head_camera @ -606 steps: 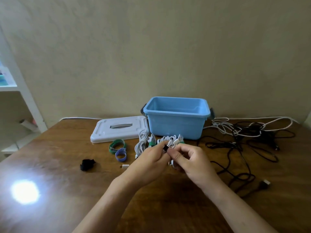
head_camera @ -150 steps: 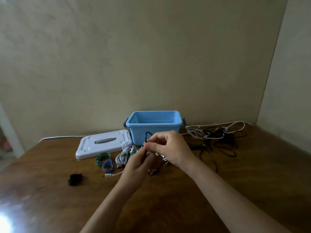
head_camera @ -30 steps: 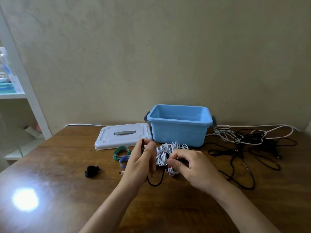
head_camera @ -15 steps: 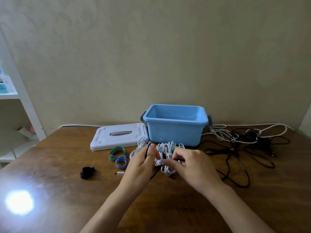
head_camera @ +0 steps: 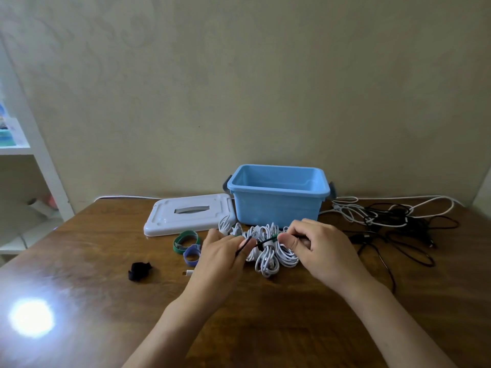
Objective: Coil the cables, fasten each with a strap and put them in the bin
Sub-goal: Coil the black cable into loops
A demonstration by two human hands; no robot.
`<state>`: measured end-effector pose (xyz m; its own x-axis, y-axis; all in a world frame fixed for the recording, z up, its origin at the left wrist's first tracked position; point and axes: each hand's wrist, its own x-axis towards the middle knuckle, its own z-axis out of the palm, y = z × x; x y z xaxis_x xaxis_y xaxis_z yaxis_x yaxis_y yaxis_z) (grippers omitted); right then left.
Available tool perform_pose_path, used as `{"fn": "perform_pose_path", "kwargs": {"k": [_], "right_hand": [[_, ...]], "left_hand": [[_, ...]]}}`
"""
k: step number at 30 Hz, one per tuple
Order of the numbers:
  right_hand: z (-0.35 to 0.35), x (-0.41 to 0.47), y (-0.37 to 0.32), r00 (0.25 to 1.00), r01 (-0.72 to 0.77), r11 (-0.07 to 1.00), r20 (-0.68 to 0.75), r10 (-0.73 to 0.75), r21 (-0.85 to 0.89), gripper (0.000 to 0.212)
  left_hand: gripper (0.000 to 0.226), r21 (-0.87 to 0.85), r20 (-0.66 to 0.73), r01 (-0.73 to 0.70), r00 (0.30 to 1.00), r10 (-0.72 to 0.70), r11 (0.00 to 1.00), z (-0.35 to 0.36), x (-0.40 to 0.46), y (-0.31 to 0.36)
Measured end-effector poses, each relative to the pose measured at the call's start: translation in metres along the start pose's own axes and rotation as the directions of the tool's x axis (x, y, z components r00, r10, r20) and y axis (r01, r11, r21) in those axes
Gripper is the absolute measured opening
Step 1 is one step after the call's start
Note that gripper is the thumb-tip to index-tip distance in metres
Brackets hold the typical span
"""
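We see both hands low over the tabletop [head_camera: 265, 328], just in front of the blue bin [head_camera: 279, 205]. The left hand [head_camera: 220, 258] pinches a thin black cable [head_camera: 243, 247] between curled fingers; the right hand [head_camera: 321, 251] has its fingers curled around the same cable, which stretches between the two hands across a heap of white coiled cables [head_camera: 268, 256]. That heap lies on the tabletop touching or just beside the bin's front wall; a green strap shows around one coil, partly hidden.

The bin stands open, its inside only partly in view. Its white lid [head_camera: 188, 213] lies flat to the bin's left. Near the lid's front edge lie a green strap [head_camera: 184, 241] and a purple strap [head_camera: 191, 254], close together, and a black strap [head_camera: 139, 270] farther left, apart. A tangle of loose black and white cables [head_camera: 393, 221] spreads right of the bin. A bright glare spot [head_camera: 30, 318] sits on the near left wood. A white shelf [head_camera: 16, 150] stands at the left edge.
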<state>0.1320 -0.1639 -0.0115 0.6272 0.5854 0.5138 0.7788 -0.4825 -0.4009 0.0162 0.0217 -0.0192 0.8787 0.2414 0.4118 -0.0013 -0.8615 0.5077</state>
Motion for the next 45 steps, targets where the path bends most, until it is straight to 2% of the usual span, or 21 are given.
{"fn": "perform_pose_path", "kwargs": {"k": [4,8,10,13,16,22,24,26,28,32,35,39,45], "right_hand": [[-0.008,0.003,0.009,0.991,-0.046,0.998,0.124,0.042,0.03,0.029],[-0.01,0.002,0.008,0.996,-0.085,0.996,0.025,0.084,0.035,0.022],[-0.006,0.0,-0.002,0.996,-0.087,0.982,0.025,0.084,0.17,0.022],[0.003,-0.004,-0.023,0.994,-0.06,0.928,0.111,0.02,0.367,0.019],[0.013,-0.007,-0.035,0.985,-0.032,0.905,0.165,-0.042,0.424,0.015],[0.024,-0.011,-0.036,0.98,-0.058,0.927,0.199,-0.018,0.371,0.02],[0.027,-0.013,-0.039,0.979,-0.031,0.933,0.2,-0.044,0.358,0.021],[0.032,-0.015,-0.042,0.98,-0.006,0.938,0.189,-0.064,0.347,0.017],[0.033,-0.015,-0.045,0.974,0.003,0.941,0.211,-0.08,0.34,0.019],[0.023,-0.012,-0.037,0.964,0.008,0.985,0.26,-0.054,0.175,0.034],[0.019,-0.01,-0.029,0.97,-0.032,0.975,0.243,-0.022,0.218,0.03],[0.032,-0.016,-0.043,0.926,0.06,0.99,0.364,-0.103,0.126,0.024],[0.051,-0.02,-0.053,0.902,0.106,0.992,0.412,-0.126,0.071,0.026]], "left_hand": [[0.043,-0.084,-0.051,0.064,0.996,-0.068,0.994,0.001,0.003,-0.012],[0.029,-0.105,0.001,0.08,0.997,-0.081,0.991,0.004,0.002,-0.007],[0.031,-0.198,0.046,0.121,0.992,-0.114,0.973,0.007,0.0,-0.002],[0.049,-0.344,0.048,0.138,0.99,-0.13,0.929,0.01,0.0,-0.003],[0.056,-0.47,0.015,0.151,0.987,-0.163,0.87,0.011,0.003,-0.007],[0.054,-0.592,0.104,0.258,0.964,-0.244,0.764,0.01,0.0,0.002],[0.05,-0.606,0.091,0.215,0.975,-0.201,0.766,0.012,-0.001,0.004],[0.037,-0.583,0.049,0.147,0.988,-0.146,0.799,0.015,-0.004,0.007],[0.027,-0.604,0.037,0.147,0.987,-0.157,0.783,0.016,-0.003,0.008],[0.051,-0.668,-0.007,0.242,0.943,-0.331,0.703,0.002,0.004,-0.001],[0.055,-0.675,-0.043,0.244,0.929,-0.367,0.696,-0.003,0.007,-0.011],[0.055,-0.696,-0.056,0.188,0.948,-0.313,0.693,0.001,0.009,-0.007],[0.066,-0.643,-0.075,0.077,0.984,-0.162,0.762,0.014,0.001,0.001]]}}
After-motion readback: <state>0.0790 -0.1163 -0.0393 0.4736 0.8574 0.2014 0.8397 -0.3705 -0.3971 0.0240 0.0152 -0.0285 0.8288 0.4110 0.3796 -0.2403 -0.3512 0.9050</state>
